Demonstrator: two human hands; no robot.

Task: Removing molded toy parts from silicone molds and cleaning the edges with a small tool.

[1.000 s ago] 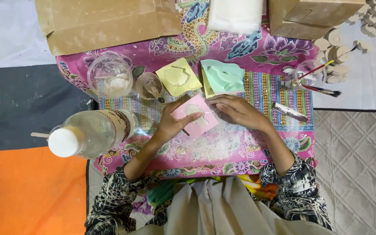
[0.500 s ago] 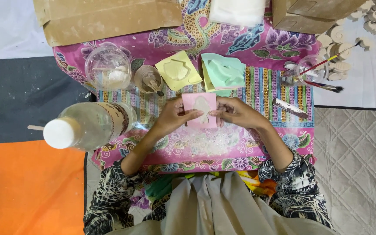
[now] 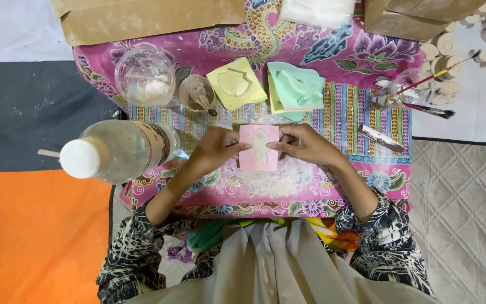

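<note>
I read the pink mould [image 3: 259, 148] as soft, matt rubber, its hollow filled with a pale chalky cast; the yellow mould [image 3: 236, 83] and the green mould [image 3: 297, 88] look the same dull rubber; the tablecloth [image 3: 310, 50] is printed cloth, dusted white and rough near the middle; the bottle [image 3: 120, 151] is clear glossy plastic with a matt white cap; the cup [image 3: 144, 76] is clear plastic, powder-smeared; the boxes [image 3: 142, 19] are plain matt cardboard.
</note>
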